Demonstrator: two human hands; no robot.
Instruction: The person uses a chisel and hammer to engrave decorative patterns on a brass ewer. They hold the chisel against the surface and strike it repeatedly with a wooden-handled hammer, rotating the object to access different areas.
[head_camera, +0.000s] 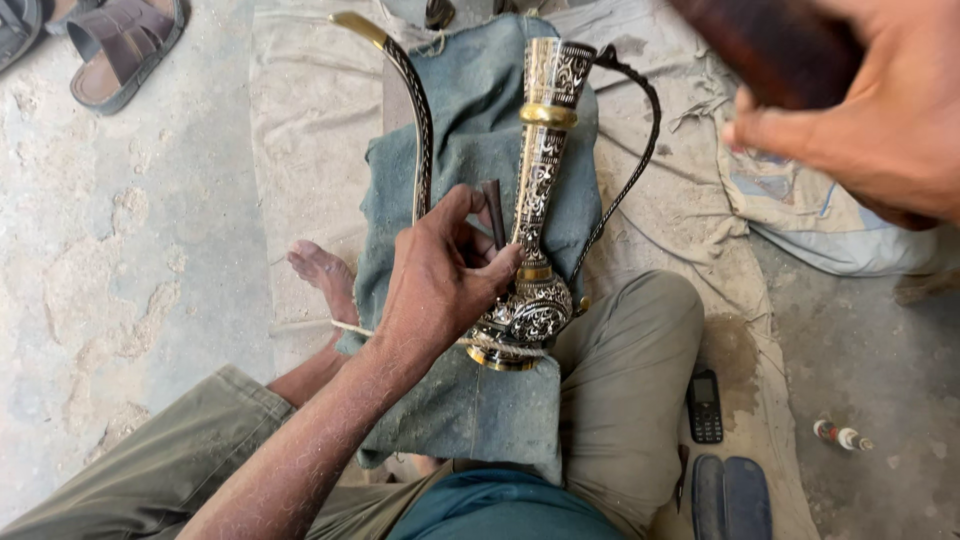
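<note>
Your left hand (440, 285) is pinching a small dark punch (494, 212), fingers closed on it, tip set against the neck of the ewer (537, 200), and the heel of that hand leans on the ewer's belly. The ewer lies dead centre on a blue-grey cloth (470, 140) across your lap, mouth pointing to 12 o'clock, base toward you. Your right hand (880, 110) is up at 1 o'clock, wrapped tight round a dark mallet (770, 40), clear of the punch. Looks to me like most of the pattern is already cut: black-and-silver scrollwork covers the belly, neck and collar, so what's left seems to be touch-up near the neck, though I can't tell which spots are unfinished. The curved spout (420, 110) sits at 11 o'clock, the thin handle (640, 130) at 1, both close to where you'd strike. A phone (705, 406) lies at 4 o'clock by your knee, two small bottles (842, 435) further out, sandals (120, 45) at 10.
</note>
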